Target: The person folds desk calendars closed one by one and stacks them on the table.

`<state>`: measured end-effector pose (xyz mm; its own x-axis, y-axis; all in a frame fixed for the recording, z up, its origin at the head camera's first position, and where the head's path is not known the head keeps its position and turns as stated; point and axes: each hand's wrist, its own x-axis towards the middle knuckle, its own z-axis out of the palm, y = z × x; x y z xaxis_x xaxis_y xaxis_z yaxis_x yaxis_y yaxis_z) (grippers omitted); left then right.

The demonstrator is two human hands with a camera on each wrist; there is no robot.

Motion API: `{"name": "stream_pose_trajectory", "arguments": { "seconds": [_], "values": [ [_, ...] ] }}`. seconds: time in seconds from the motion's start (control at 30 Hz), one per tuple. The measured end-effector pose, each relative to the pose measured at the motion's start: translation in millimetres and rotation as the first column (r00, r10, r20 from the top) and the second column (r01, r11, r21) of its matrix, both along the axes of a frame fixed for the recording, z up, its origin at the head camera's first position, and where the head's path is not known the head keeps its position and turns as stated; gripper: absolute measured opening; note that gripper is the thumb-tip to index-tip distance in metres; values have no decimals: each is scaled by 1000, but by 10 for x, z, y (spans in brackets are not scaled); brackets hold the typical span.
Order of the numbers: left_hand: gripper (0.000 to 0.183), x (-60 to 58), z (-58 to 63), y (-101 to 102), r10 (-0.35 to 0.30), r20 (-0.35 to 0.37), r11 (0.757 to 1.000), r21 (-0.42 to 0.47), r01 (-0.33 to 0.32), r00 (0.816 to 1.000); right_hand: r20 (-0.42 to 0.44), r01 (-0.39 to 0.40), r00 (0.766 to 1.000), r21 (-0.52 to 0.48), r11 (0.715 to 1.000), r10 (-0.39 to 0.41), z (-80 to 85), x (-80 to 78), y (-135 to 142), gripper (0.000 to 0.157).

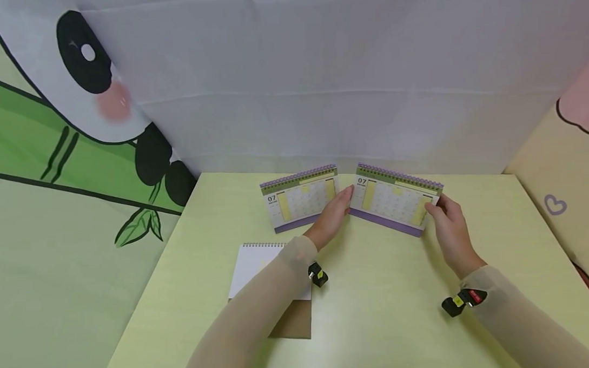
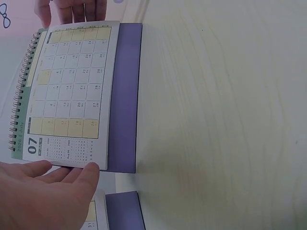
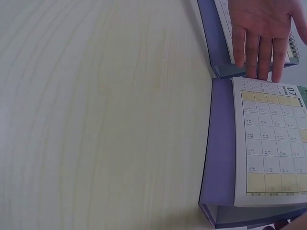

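Observation:
Two purple-based desk calendars, each showing page 07, stand near the back of the table. My right hand point(image 1: 453, 233) holds the right-hand calendar point(image 1: 390, 199) by its right edge, thumb on the front page and fingers behind. My left hand point(image 1: 331, 218) touches that calendar's left edge with its fingertips; in the right wrist view the fingers point(image 3: 265, 52) look straight. Behind the left hand is the other calendar point(image 1: 300, 199), its lower right corner partly covered. Closer in, a white spiral-bound pad point(image 1: 253, 266) with a brown board point(image 1: 295, 320) lies partly under the left forearm.
The pale wooden table point(image 1: 377, 311) meets a white cloth wall point(image 1: 320, 85) just behind the calendars. A printed green and white panel point(image 1: 57, 214) rises on the left, and a beige panel point(image 1: 557, 169) on the right.

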<state>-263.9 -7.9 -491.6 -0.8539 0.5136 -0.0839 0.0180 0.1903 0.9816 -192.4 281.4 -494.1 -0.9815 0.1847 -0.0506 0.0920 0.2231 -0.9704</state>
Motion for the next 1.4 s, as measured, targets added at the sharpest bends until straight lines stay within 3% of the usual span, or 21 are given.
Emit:
{"name": "stream_pose_trajectory", "arguments": {
  "seconds": [0.5, 1.4],
  "values": [
    [83, 10, 1, 6, -27, 8, 1000, 9, 27, 1000, 58, 75, 996, -57, 996, -71, -14, 10, 18, 74],
    [82, -8, -16, -20, -19, 29, 1000, -7, 19, 999, 48, 49, 998, -91, 995, -44, 97, -66, 24, 74]
  ]
}}
